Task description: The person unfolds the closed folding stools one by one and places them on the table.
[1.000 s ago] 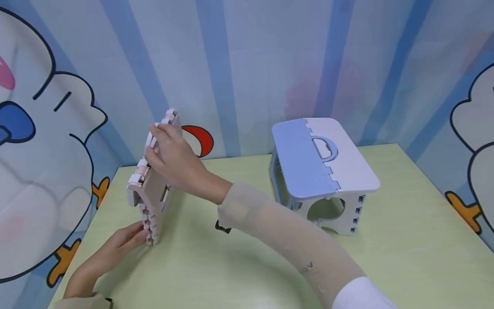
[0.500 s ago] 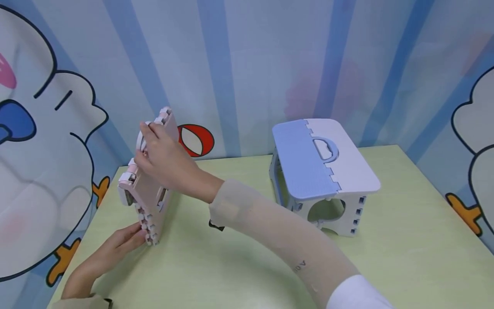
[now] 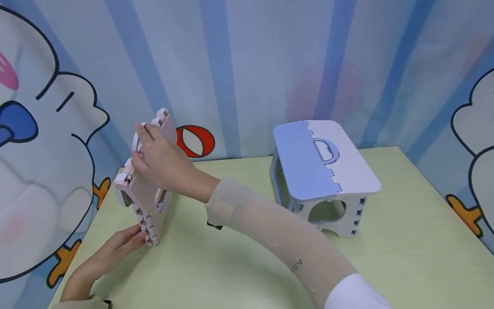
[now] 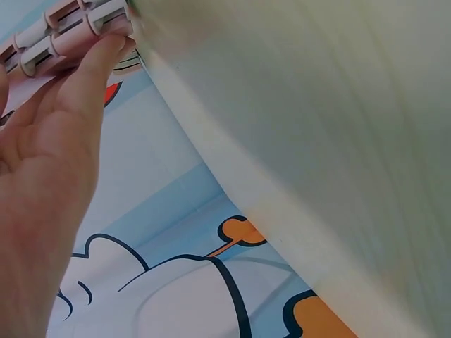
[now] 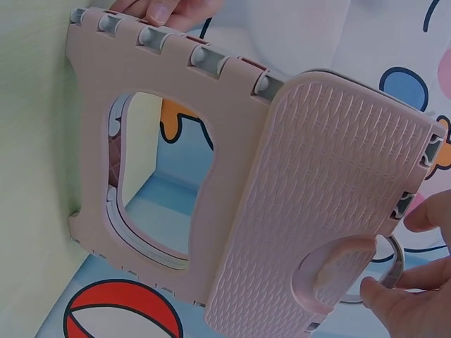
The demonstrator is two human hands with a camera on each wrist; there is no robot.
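Note:
A pink folding stool (image 3: 144,191) stands on its leg end at the left of the table, its seat half bent up and leaning left. My right hand (image 3: 164,161) grips the seat's top edge at the carrying handle. In the right wrist view, the thumb and fingers pinch around the pale handle (image 5: 396,264) beside the textured seat (image 5: 331,141). Low on the stool's near hinged edge, my left hand (image 3: 112,253) holds the leg panel, fingers partly hidden behind it. The left wrist view shows that hand (image 4: 56,148) against the pink and white hinge knuckles (image 4: 70,32).
A blue and white folding stool (image 3: 308,165) stands unfolded at the right of the light green table (image 3: 231,262). Behind the table hangs a striped blue backdrop (image 3: 254,77) with cartoon figures.
The right hand has moved a little left, tilting the pink stool's seat part further left. The left hand stays at the lower edge, and the blue and white stool has not moved.

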